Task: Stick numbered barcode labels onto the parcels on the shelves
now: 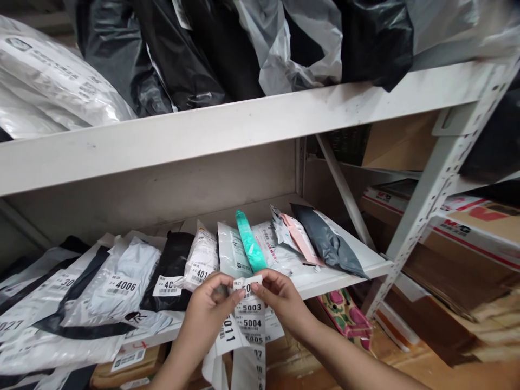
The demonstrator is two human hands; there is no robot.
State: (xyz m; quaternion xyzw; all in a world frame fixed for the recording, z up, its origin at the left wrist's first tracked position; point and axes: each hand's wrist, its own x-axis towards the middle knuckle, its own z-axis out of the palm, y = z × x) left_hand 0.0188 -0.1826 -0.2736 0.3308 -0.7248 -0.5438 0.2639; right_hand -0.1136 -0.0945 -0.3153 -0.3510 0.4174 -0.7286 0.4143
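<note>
A long strip of white numbered labels (pixel 251 323) hangs from my hands in front of the lower shelf. My left hand (pixel 213 303) pinches the left side of its top label between thumb and fingers. On the right side of the same label, my right hand (pixel 280 295) has its thumb and fingers closed. The fingers partly cover the top number; 5003 and 5004 read clearly below it. Another part of the strip, marked 5011, dangles under my left hand. Just behind my hands stand a teal package (pixel 249 241) and a white-grey mailer (pixel 234 249).
Labelled bags, including a clear one marked 4006 (pixel 125 279) and a black one (pixel 170 265), lean along the shelf. A dark grey mailer (pixel 329 238) lies near the upright post (pixel 442 195). The upper shelf beam (pixel 227 127) spans above my hands. Cardboard boxes (pixel 479 227) are stacked right.
</note>
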